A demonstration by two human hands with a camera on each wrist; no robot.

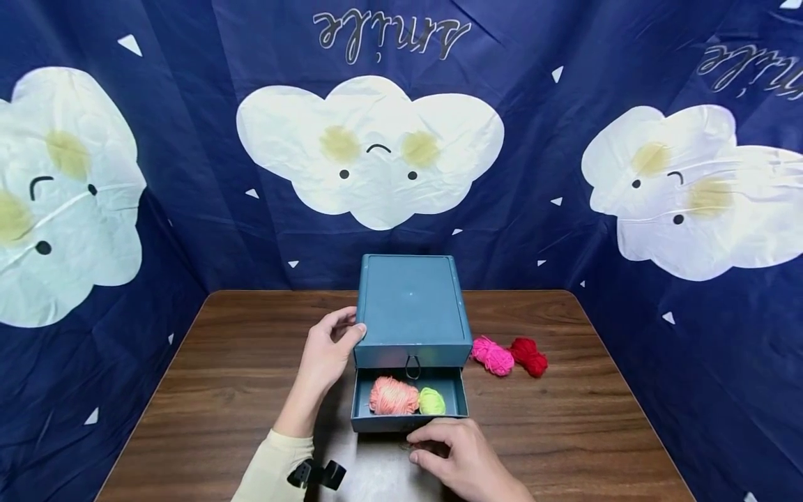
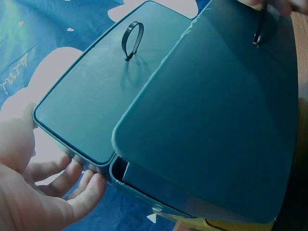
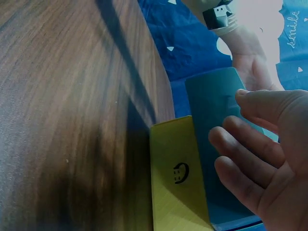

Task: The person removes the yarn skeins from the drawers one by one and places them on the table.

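A dark teal drawer box (image 1: 410,300) stands on the table, its lower drawer (image 1: 409,423) pulled out. Inside lie a peach yarn skein (image 1: 393,397) and a smaller neon yellow-green yarn ball (image 1: 431,401). My left hand (image 1: 329,348) rests against the box's left side, fingertips touching the wall. At the drawer's front, my right hand (image 1: 458,453) pinches a thin black loop handle (image 2: 257,38); its fingers partly hide the loop. Another black loop handle (image 2: 132,41) hangs on the closed upper drawer (image 2: 96,106).
Right of the box, a hot-pink yarn skein (image 1: 492,356) and a red yarn skein (image 1: 529,357) lie on the wooden table (image 1: 251,390). Below the drawer shows a yellow panel (image 3: 166,144) with a printed smiley. Blue cloth (image 1: 188,139) with clouds hangs around the table.
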